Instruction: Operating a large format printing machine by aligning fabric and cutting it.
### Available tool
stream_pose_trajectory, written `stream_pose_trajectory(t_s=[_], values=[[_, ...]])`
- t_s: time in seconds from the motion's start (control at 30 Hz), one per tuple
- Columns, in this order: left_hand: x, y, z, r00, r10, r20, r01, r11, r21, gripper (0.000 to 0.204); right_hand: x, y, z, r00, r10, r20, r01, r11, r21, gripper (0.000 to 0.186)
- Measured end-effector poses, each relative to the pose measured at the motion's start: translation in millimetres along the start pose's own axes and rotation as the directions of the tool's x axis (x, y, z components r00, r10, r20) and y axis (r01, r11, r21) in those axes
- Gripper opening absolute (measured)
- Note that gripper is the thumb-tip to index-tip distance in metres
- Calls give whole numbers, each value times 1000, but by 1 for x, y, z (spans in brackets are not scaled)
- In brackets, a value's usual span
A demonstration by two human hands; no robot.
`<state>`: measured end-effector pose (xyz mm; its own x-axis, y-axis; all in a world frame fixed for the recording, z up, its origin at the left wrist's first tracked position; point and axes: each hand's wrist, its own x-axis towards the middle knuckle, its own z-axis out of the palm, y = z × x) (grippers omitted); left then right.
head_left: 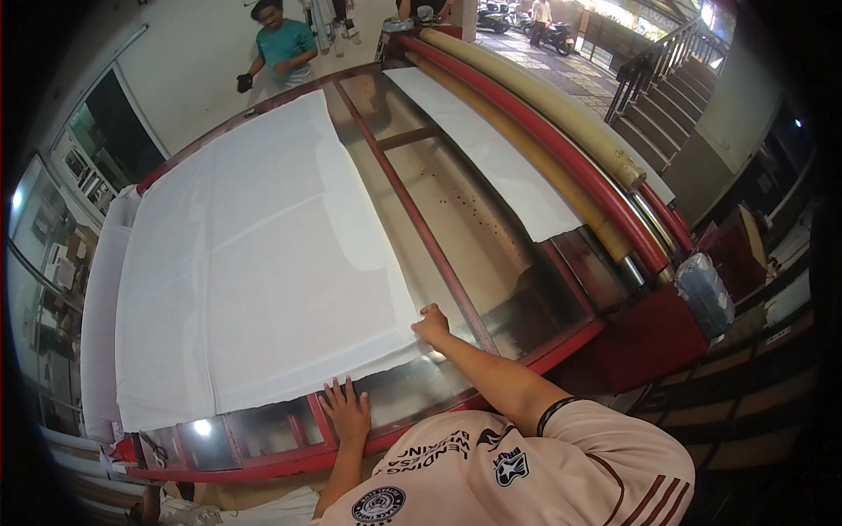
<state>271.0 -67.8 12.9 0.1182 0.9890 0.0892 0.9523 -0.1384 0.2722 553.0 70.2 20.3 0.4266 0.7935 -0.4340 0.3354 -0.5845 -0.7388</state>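
A large white fabric sheet (272, 280) lies over the red-framed table (395, 193), with creases running across it. My right hand (430, 327) is closed in a pinch at the sheet's near right corner, gripping its edge. Nearer to me, my left hand (347, 412) rests with fingers spread on the sheet's front edge, its palm over the table's front panel. A second white piece (491, 158) lies to the right, beside the rollers.
A mustard roller (526, 149), a red roller (561, 167) and a cream roll (544, 105) run along the table's right side. White rolled fabric (101, 324) hangs at the left end. Scissors (156, 451) lie at the near left corner. A person in teal (285, 48) stands beyond the far edge.
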Motion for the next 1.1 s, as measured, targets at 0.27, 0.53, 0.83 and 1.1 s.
stream_pose_trajectory(t_s=[0.27, 0.53, 0.83, 1.1], values=[[-1, 0, -1, 1000, -6, 3, 6, 1000, -24, 59, 4, 4, -3, 999, -36, 23, 36, 999, 21, 48], [-2, 1, -2, 1000, -8, -1, 8, 1000, -27, 58, 13, 9, -4, 990, 34, 138, -39, 999, 32, 28], [-1, 2, -4, 1000, 4, -18, -5, 999, -35, 58, 13, 17, -1, 996, 16, 90, -20, 999, 50, 27], [-1, 2, -5, 1000, -6, -8, 6, 1000, -27, 58, 10, 15, -3, 996, -33, 81, 29, 998, 55, 26]])
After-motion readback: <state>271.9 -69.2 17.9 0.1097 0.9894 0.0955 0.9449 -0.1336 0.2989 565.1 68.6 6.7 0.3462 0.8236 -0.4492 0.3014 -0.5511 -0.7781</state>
